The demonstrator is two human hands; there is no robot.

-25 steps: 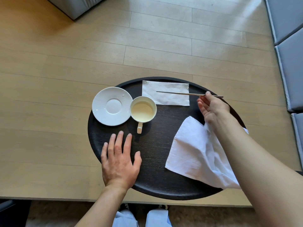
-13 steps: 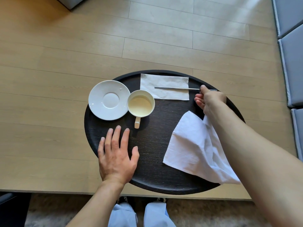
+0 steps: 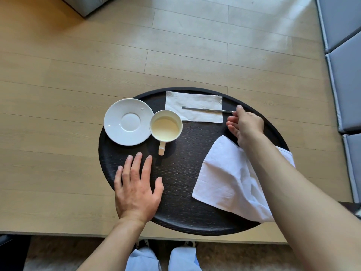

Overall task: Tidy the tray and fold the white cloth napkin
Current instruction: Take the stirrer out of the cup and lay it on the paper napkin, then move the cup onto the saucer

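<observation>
A dark round tray [image 3: 195, 216] lies on the wooden table. On it are a white saucer [image 3: 128, 122], a white cup [image 3: 166, 127] of pale liquid with its handle toward me, and a flat paper napkin [image 3: 193, 100] at the far rim. A thin metal utensil [image 3: 205, 109] lies across that napkin. My right hand [image 3: 247, 125] pinches its right end with thumb and forefinger, the other fingers loose. The white cloth napkin [image 3: 224, 178] is spread crumpled on the tray's right side, partly under my right forearm. My left hand [image 3: 136, 190] rests flat, fingers apart, on the tray's near left.
The table's near edge [image 3: 78, 233] runs just below the tray, with my knees beneath it. Grey cushions [image 3: 345, 65] line the right side. A grey object [image 3: 88, 4] sits at the far left corner.
My right hand has lowered the metal utensil, and it now rests on the paper napkin. The left hand stays flat on the tray. The camera view shifted slightly.
</observation>
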